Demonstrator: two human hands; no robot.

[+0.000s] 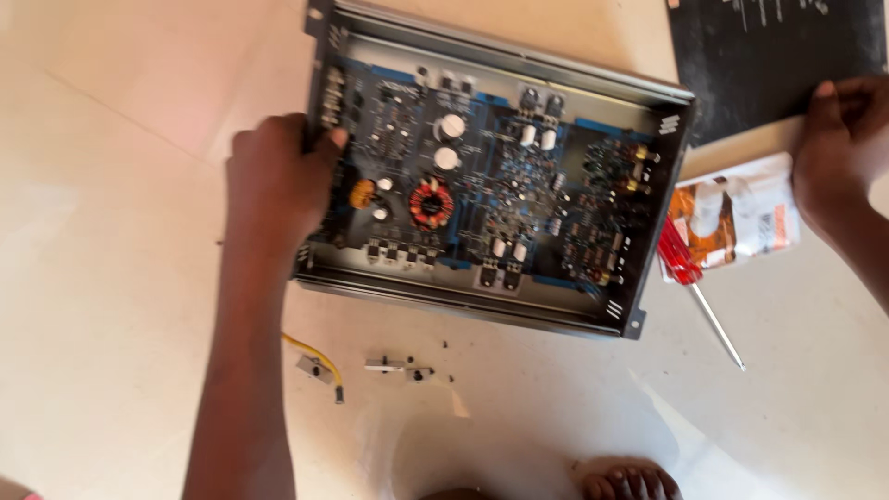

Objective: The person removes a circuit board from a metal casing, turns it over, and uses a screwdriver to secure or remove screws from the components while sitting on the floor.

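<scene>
An opened amplifier (648, 167) in a black metal case lies on the pale floor, its dark circuit board (491, 185) exposed, with a red coil (431, 205) and silver capacitors on it. My left hand (273, 176) grips the case's left edge. My right hand (838, 153) rests at the far right, on the edge of a black flat panel (769, 56) and just above a white and orange packet (741, 213). The picture is blurred, so I cannot tell whether that hand holds either one.
A red-handled screwdriver (690, 278) lies right of the case, its shaft pointing to the lower right. Small metal parts (398, 367), a yellow wire (315, 354) and loose screws lie in front of the case. Toes (630, 481) show at the bottom edge.
</scene>
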